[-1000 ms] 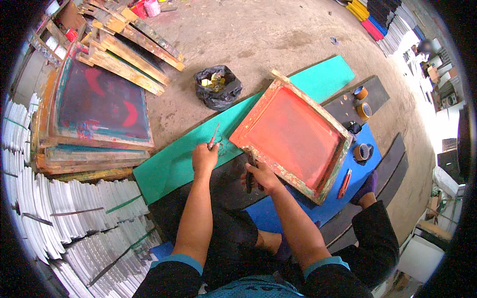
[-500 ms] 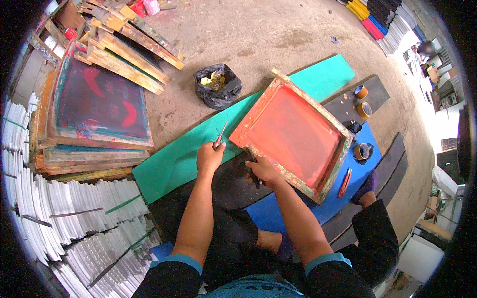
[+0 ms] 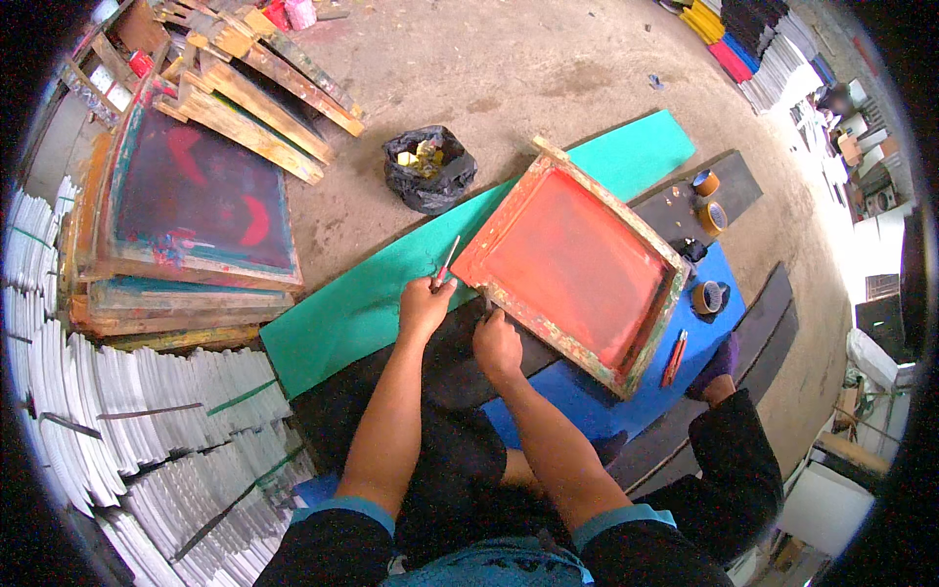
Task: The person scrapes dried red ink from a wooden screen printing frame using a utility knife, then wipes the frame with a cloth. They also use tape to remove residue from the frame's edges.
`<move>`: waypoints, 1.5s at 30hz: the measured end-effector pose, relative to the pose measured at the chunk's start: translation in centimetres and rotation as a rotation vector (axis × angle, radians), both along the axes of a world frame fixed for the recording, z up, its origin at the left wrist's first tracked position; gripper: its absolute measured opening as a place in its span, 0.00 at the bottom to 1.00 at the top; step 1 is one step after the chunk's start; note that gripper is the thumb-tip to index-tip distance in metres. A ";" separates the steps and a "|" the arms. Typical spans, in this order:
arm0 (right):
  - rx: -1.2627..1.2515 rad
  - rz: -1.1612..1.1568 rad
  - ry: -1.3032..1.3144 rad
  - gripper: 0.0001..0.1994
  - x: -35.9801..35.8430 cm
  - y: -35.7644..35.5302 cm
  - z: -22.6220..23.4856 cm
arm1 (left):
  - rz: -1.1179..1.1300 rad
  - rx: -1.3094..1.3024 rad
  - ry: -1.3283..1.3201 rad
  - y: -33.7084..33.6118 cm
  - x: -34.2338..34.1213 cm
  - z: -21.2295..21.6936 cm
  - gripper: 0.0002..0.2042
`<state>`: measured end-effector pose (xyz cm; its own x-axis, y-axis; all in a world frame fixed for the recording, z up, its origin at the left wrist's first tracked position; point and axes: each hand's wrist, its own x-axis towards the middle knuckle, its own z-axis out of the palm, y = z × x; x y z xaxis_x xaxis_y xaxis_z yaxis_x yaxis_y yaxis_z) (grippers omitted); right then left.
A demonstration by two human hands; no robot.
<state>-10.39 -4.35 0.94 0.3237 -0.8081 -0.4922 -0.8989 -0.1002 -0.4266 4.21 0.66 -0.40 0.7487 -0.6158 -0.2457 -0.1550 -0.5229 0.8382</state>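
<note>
In my closed left hand (image 3: pixel 424 311) is a thin screwdriver (image 3: pixel 450 256) with a red handle, its metal shaft pointing up and away over the green mat. My right hand (image 3: pixel 498 347) is closed around a dark tool (image 3: pixel 486 306) that looks like pliers, mostly hidden by the fingers. The tool's end is at the near left corner of a wooden screen-printing frame (image 3: pixel 548 338). Red-orange mesh (image 3: pixel 577 259) fills this paint-stained frame, which lies tilted across the mats in front of me.
A black plastic bag (image 3: pixel 430 196) with yellowish scraps stands beyond the green mat (image 3: pixel 342 328). Tape rolls (image 3: pixel 712 217) and a red cutter (image 3: pixel 675 358) lie to the right. Stacked printing frames (image 3: pixel 196 293), wooden strips (image 3: pixel 254 108) and white sheet bundles (image 3: pixel 147 401) fill the left.
My right hand has turned and shifted slightly left, bringing the dark tool up to the frame's corner. My left hand has moved a little right with the screwdriver.
</note>
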 end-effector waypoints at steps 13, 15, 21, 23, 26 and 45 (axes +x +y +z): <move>-0.139 0.179 -0.195 0.16 -2.2 1.4 -1.3 | -0.142 -0.069 0.605 0.0 -0.4 2.3 0.13; -0.107 0.220 -0.231 0.15 -1.5 1.6 -1.1 | -0.124 -0.063 0.611 0.4 0.3 1.7 0.14; 0.047 0.328 -0.468 0.17 0.7 0.9 -0.7 | 0.061 -0.035 0.660 1.6 2.5 1.1 0.11; 0.259 0.366 -0.486 0.18 1.6 0.3 -0.2 | 0.122 -0.019 0.581 2.0 2.9 0.7 0.11; 0.605 0.275 -0.456 0.16 2.7 -0.2 0.0 | 0.234 -0.036 0.344 2.1 3.3 -1.6 0.14; 0.901 -0.211 -0.664 0.14 -3.4 -6.5 -2.2 | -0.040 0.010 -0.161 -0.8 -0.4 1.0 0.14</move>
<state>-13.78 -10.82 -1.23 0.6365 -0.3166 -0.7033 -0.4313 0.6099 -0.6648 3.80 -0.17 0.56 0.7541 -0.6436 -0.1309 -0.3077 -0.5222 0.7954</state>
